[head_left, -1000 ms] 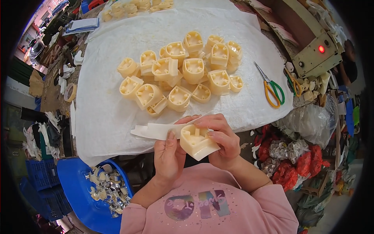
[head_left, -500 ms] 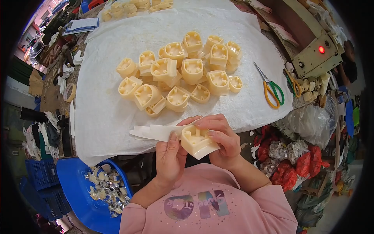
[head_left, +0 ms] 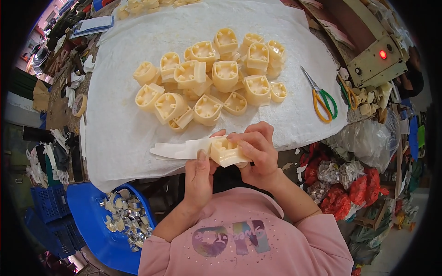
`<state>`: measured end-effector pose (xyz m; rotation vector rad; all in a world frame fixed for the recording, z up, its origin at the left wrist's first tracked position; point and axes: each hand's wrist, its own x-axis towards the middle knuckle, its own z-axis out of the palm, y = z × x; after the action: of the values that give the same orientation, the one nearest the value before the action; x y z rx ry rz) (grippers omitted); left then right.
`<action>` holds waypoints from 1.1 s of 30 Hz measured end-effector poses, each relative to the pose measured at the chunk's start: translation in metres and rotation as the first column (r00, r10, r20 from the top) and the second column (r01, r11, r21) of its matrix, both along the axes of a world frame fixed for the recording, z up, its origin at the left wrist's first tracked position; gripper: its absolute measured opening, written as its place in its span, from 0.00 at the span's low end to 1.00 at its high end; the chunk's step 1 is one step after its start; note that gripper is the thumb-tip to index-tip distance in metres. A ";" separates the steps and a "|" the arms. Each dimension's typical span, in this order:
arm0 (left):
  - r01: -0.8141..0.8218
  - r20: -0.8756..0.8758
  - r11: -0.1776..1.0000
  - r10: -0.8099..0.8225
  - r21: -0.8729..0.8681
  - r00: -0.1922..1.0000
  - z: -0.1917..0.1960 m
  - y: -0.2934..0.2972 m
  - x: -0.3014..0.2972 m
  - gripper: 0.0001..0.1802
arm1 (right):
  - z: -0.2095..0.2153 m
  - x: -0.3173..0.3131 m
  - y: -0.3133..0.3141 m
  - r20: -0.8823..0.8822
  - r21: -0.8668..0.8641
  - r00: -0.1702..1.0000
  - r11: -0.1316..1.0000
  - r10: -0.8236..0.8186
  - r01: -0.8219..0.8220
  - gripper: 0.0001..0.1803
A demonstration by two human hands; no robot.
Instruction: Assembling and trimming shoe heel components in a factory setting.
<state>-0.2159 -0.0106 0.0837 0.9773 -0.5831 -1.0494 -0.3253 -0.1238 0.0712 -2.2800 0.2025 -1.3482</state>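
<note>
Between my two hands, just over the table's near edge, is a cream plastic shoe heel [head_left: 225, 155] with a hollow, ribbed top. My left hand [head_left: 200, 177] pinches a white strip of sheet material [head_left: 177, 149] against the heel's left side, thumb on top. The strip sticks out to the left over the table. My right hand [head_left: 258, 154] grips the heel from the right, its fingers curled over the top. Beyond my hands a cluster of similar cream heels [head_left: 225, 76] lies on the white table cover [head_left: 124, 124].
Scissors [head_left: 321, 99] with orange and green handles lie at the table's right. Behind them stands a metal box [head_left: 377, 64] with a red light. A blue tub [head_left: 87, 221] of shiny scraps is at lower left, red plastic bags [head_left: 343, 200] at lower right. A tape roll [head_left: 79, 105] lies far left.
The held heel has moved up a little and tilted, turning its smooth side more toward me. My right fingers have shifted over its top. The strip stays in my left hand.
</note>
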 end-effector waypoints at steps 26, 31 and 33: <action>0.007 0.178 0.958 -0.060 0.285 0.982 0.003 0.003 0.007 0.22 | 0.021 -0.016 0.013 -0.557 -0.140 0.814 0.985 -0.164 0.103 0.10; -0.027 0.373 0.942 -0.106 0.334 0.922 0.008 0.001 0.002 0.23 | 0.019 -0.015 0.016 -0.520 -0.160 0.833 0.979 -0.190 0.124 0.09; -0.053 0.492 0.933 -0.138 0.355 0.860 0.007 0.002 0.001 0.23 | 0.012 -0.016 0.019 -0.491 -0.184 0.845 0.974 -0.210 0.134 0.08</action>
<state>-0.2153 -0.0086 0.0910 1.6006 -0.8693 -0.9510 -0.3410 -0.1052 0.0831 -2.7627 0.5115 -0.8229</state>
